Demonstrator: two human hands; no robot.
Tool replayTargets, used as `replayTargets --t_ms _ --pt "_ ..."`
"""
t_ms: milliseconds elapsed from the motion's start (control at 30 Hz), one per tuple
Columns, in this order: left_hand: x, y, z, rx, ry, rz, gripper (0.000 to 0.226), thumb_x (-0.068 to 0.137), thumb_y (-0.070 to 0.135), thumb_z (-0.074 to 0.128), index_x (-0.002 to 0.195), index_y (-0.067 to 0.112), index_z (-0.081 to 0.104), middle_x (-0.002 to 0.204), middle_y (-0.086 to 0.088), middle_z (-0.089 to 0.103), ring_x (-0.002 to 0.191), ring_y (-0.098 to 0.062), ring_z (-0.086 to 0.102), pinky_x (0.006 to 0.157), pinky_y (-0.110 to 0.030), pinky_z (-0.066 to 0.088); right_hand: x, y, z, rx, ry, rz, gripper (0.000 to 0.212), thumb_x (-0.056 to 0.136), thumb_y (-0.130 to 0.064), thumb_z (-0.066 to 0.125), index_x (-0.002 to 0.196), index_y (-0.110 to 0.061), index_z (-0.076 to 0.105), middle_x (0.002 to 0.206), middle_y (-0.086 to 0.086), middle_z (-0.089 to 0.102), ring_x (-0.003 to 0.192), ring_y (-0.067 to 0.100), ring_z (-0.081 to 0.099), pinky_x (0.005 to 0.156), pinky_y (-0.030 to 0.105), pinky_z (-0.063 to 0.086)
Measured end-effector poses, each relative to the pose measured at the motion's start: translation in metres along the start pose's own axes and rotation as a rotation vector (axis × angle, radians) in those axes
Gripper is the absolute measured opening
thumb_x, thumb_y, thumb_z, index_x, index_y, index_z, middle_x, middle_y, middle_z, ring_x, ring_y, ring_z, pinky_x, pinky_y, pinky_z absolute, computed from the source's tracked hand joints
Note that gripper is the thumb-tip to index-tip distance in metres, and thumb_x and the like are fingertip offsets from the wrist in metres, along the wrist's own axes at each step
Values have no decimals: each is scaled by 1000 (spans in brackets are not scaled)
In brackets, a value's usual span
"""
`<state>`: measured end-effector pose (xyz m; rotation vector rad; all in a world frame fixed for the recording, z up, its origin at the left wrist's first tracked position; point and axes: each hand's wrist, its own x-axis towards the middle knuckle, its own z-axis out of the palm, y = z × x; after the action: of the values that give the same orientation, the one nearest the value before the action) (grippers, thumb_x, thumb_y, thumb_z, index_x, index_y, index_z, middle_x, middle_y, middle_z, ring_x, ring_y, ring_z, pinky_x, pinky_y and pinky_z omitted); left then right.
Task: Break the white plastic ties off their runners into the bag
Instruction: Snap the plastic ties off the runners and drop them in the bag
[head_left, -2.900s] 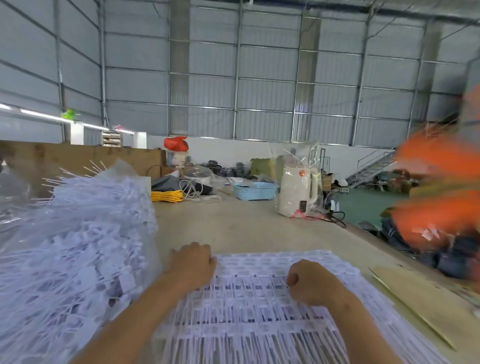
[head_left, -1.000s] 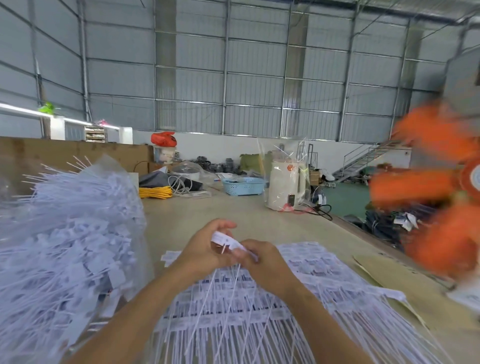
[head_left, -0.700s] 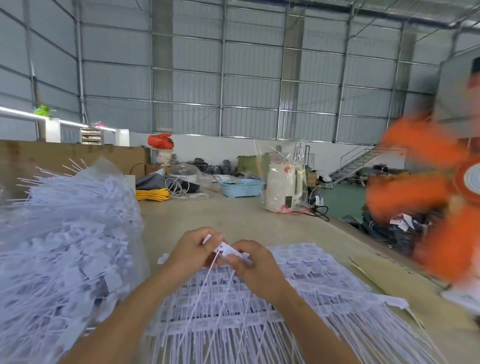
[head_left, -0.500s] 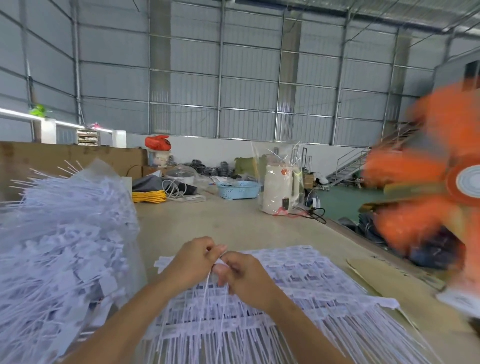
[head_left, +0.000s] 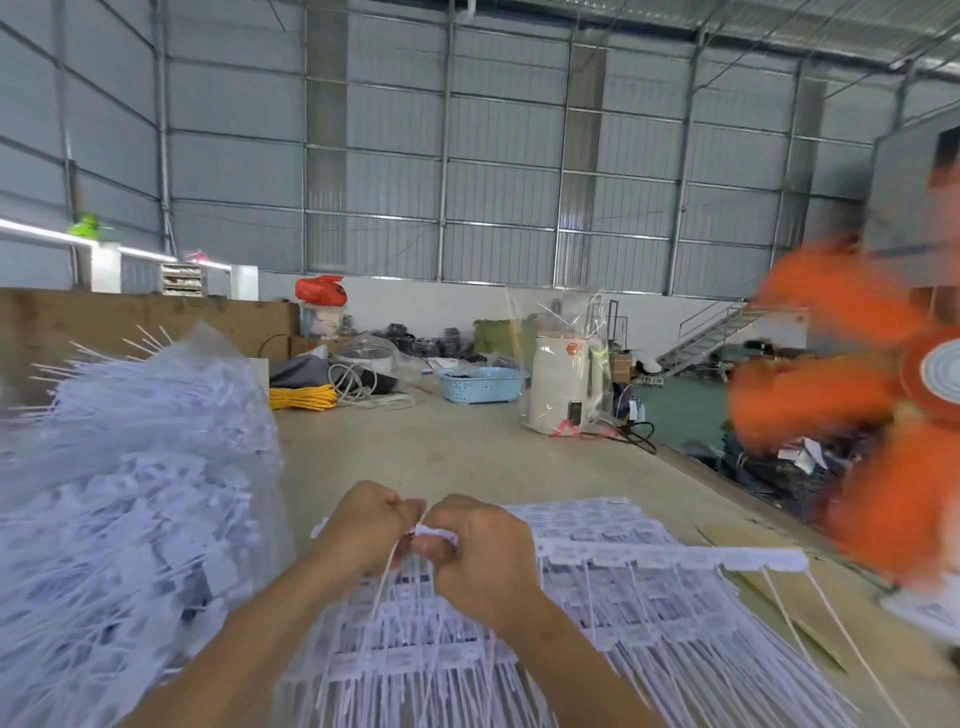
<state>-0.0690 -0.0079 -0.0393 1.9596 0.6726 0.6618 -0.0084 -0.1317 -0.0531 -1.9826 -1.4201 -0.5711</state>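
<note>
The ties (head_left: 597, 597) are white with small dark print. The bag (head_left: 130, 493) is clear and filled with white. Farther off sit a pale blue perforated basket (head_left: 480, 385), a yellow coil (head_left: 303, 397), a cream kettle (head_left: 563, 387) and blurred orange fan blades (head_left: 831, 395).

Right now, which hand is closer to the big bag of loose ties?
Left. The left hand sits just beside the bag; the right hand is farther, on the left hand's other side. Both grip the same ties.

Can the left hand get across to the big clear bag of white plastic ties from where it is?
Probably yes: the left hand sits just beside the big clear bag of white plastic ties, nothing between, though its grip holds a strip.
</note>
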Motion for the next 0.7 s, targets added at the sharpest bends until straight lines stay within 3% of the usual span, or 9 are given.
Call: replayTargets --t_ms 67,133,200,300,367,433,500,600,700 --pt "10 -5 -13 167 260 37 35 95 16 55 64 -1 56 65 -22 59 60 -30 58 60 -35 41 0 1 -15 226 75 40 20 90 -21 58 72 -13 60 72 -3 52 69 19 52 59 31 40" --pt "15 -13 -30 57 398 79 34 95 17 54 68 -3 55 66 -25 60 68 -35 59 62 -37 42 2 4 -32 583 160 108 21 86 -16 64 66 -12 60 64 -1 50 57 13 46 55 28 38" --pt "8 -8 -27 -162 316 79 32 95 20 55 68 5 49 57 -12 54 57 -27 54 53 -30 40 4 6 -38 717 133 149 23 87 -10 64 66 -13 58 64 3 50 55 12 42 56 28 37" --pt "-6 1 7 -231 67 88 21 95 14 54 75 8 50 60 -7 56 47 -17 53 46 -23 44 1 2 -25 564 9 85 11 88 -4 60 77 -2 61 74 9 52 69 20 49 67 31 40" --pt "-16 8 24 -379 -60 54 22 95 10 51 74 8 55 59 -9 60 44 -14 56 42 -21 44 0 4 -18 506 8 56 5 87 -2 59 85 0 64 82 2 50 84 19 52 76 25 41" --pt "-22 13 28 -637 -193 -42 39 99 30 45 74 6 64 66 -14 67 48 -18 62 44 -24 49 2 9 -19 479 77 87 5 86 -5 61 88 -2 65 85 -12 44 91 11 48 77 11 37" --pt "-26 11 28 -720 -317 -62 57 89 55 41 75 7 69 67 -14 68 49 -20 62 45 -24 49 2 14 -17 461 98 129 6 85 -8 63 89 -5 66 89 -16 41 96 8 46 77 5 34" --pt "-30 7 32 -639 -337 20 53 75 54 55 83 3 67 66 -14 62 54 -20 56 51 -24 46 -2 19 -11 460 -4 114 7 85 -7 62 92 -8 61 97 -2 41 89 -4 45 73 6 38" --pt "-28 5 32 -603 -252 63 34 89 32 57 85 -1 61 56 -13 61 46 -18 53 44 -22 41 -3 26 -15 587 -112 180 40 80 -13 70 112 -24 50 109 2 48 78 -6 53 70 12 47"
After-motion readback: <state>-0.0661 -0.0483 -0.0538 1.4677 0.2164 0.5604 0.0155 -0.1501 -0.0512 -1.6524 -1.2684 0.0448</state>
